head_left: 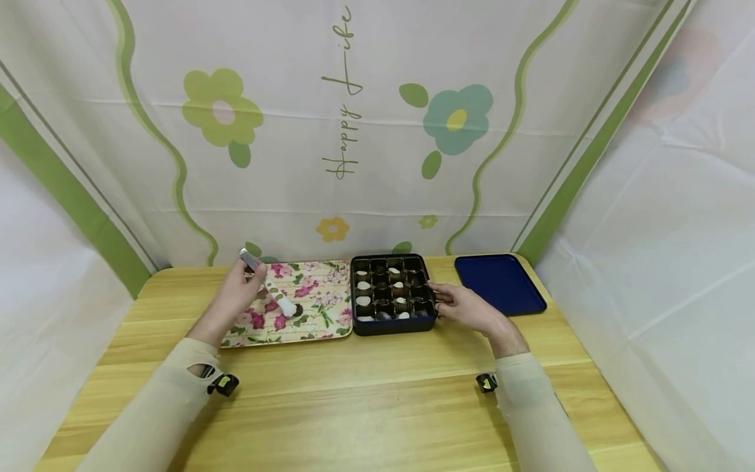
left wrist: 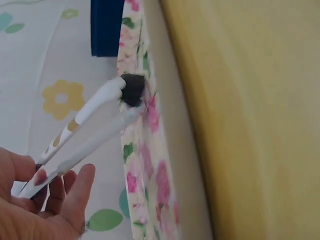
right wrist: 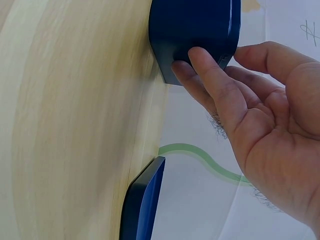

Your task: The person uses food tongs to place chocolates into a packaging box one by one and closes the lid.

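My left hand (head_left: 243, 288) grips a pair of tongs (left wrist: 90, 107) with white arms and a silver end. Between the tong tips sits a small dark piece (left wrist: 133, 90), close over the floral tray (head_left: 321, 265). Right of the tray is a dark blue box (head_left: 392, 326), its black insert divided into many small compartments. Several hold white pieces (head_left: 363, 301), others dark ones. My right hand (head_left: 466, 307) is at the box's right side; in the right wrist view its fingertips touch the outer wall and the thumb is at the rim.
A flat blue lid (head_left: 501, 285) lies on the wooden table (head_left: 366, 400) at the back right, beyond my right hand. A white cloth (head_left: 283, 164) with printed flowers hangs behind the table, and white cloth also stands at both sides.
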Available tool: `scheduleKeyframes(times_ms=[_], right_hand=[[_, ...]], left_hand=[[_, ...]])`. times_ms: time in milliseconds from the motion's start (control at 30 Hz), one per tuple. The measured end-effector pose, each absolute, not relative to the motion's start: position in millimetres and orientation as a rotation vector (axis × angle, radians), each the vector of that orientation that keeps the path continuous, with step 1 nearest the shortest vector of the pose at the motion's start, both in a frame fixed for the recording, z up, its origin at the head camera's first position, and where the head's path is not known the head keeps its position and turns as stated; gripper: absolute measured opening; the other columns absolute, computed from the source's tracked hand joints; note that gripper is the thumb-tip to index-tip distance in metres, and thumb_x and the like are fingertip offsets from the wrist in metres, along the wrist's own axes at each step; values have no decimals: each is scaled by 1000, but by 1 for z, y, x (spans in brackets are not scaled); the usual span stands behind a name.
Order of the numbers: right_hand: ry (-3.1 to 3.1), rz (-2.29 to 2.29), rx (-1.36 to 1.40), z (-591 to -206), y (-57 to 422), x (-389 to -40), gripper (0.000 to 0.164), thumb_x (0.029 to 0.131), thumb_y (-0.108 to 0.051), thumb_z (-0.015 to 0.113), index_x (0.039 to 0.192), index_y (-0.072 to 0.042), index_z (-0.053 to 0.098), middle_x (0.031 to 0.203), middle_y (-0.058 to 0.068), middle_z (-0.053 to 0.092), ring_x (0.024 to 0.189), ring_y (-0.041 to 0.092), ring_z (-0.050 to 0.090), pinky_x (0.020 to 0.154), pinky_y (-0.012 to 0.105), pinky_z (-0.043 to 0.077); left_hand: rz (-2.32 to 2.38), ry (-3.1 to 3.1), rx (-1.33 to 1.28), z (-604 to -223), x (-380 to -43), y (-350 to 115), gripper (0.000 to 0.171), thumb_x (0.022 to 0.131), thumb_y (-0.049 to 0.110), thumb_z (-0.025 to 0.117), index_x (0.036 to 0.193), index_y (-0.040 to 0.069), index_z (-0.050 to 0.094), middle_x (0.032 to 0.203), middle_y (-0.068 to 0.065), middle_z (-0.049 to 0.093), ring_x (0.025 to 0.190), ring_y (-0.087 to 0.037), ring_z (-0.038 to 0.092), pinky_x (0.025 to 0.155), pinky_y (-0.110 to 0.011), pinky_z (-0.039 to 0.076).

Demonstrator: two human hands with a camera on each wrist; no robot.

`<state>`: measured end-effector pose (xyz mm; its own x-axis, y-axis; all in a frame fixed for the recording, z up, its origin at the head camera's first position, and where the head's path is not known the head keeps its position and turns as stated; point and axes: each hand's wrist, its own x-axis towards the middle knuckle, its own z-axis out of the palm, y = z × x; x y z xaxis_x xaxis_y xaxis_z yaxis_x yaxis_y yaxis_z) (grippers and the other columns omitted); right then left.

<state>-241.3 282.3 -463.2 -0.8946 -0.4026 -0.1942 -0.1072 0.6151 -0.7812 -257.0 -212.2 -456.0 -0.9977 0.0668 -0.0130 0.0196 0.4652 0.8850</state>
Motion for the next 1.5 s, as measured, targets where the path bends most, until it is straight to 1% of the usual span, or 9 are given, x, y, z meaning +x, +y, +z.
scheduleKeyframes(times_ms=[133,267,433,567,700,933,1200,1400,1500], right_hand=[[2499,-1160,-409,-463,281,-242,61,108,-4,52,165,-6,31,169,23,35,144,40,55,95,35,63],[2497,-1158,-405,-464,281,-242,61,108,-5,52,165,-6,31,169,23,35,144,40,55,96,37,63],[2494,-1169,-397,-464,282,-242,61,108,-4,52,165,-6,31,169,23,36,143,39,56,98,44,62],[2492,-1173,-414,-464,282,-241,61,108,-4,51,165,-5,31,169,24,35,143,40,55,98,44,62],[2500,-1160,-420,-465,282,-242,60,108,-5,52,165,-5,31,169,23,35,144,40,54,98,43,62],[2493,-1162,-422,-466,282,-242,60,109,-5,51,165,-6,30,169,23,35,144,40,55,98,44,62],[2502,-1158,-404,-465,282,-241,60,109,-5,52,165,-7,31,168,23,37,142,38,57,96,43,62],[2520,-1126,-406,-465,282,-243,61,108,-5,53,165,-6,31,169,22,37,143,38,56,93,33,62],[2510,-1143,-414,-465,282,-242,60,108,-5,52,165,-5,31,169,22,35,144,40,55,95,35,62]], left_hand=[[1593,2672,185,-448,-254,-218,56,114,41,40,147,-3,37,148,-33,43,137,-49,52,113,-57,51],[1458,2778,428,-446,-252,-219,40,115,34,43,136,1,46,135,-25,53,125,-42,59,105,-60,55],[1325,2800,707,-450,-248,-207,22,114,24,47,129,8,50,124,-14,56,110,-25,58,91,-43,55],[1193,2834,809,-456,-247,-195,16,112,18,50,123,7,53,116,-9,59,98,-18,57,82,-31,53],[1079,2882,777,-456,-247,-185,13,112,18,50,117,8,56,107,-6,60,91,-17,56,80,-32,49],[1090,2905,704,-452,-248,-177,11,111,18,54,114,9,59,111,-8,61,100,-22,59,87,-42,51],[1109,2965,767,-440,-251,-160,7,110,20,57,113,14,59,107,-4,61,94,-19,60,81,-38,51],[1236,2935,794,-418,-262,-123,16,110,26,56,118,13,59,114,-4,63,101,-24,67,88,-38,61],[1326,2890,801,-413,-270,-91,19,109,26,56,119,11,59,117,-5,63,103,-26,69,90,-38,64]])
